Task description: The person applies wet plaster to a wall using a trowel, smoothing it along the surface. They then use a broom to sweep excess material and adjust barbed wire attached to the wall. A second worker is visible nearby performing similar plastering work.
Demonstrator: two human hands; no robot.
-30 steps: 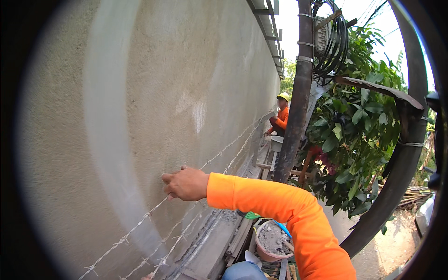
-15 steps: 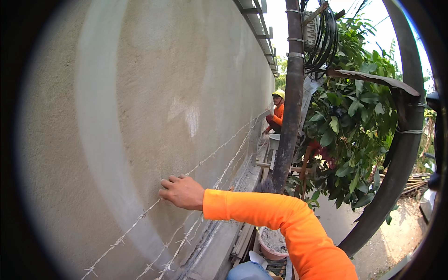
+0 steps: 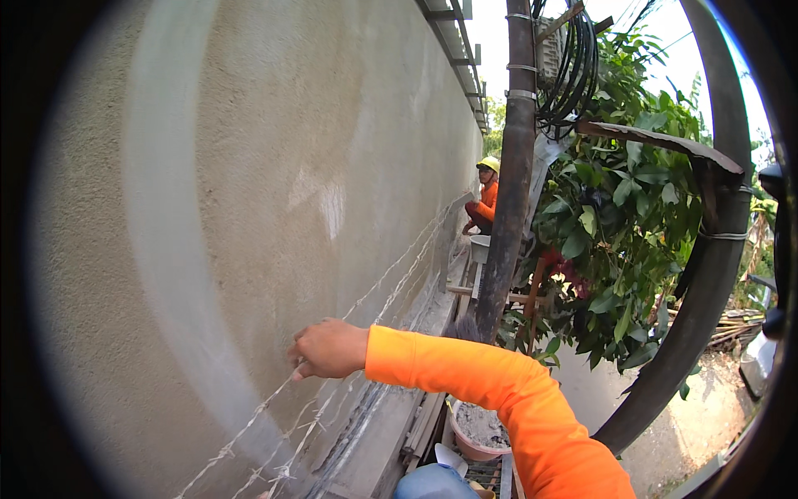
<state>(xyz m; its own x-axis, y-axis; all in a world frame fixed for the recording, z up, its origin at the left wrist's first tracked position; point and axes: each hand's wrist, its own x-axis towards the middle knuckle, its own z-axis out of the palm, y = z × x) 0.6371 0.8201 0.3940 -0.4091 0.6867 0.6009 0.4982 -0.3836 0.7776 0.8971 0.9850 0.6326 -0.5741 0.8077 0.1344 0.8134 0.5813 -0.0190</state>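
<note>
The right hand's fingers, fanned by the wall a half-second ago, now curl, seemingly pinching the upper barbed-wire strand, which runs toward seven and one o'clock, leaving it steadied; the left hand, apparently a sliver at seven, I cannot tell.

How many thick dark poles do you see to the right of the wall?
2: a fairly straight pole just right of the co-worker, and a curved-looking pole near the right rim. More could be hidden behind the leaves.
</note>
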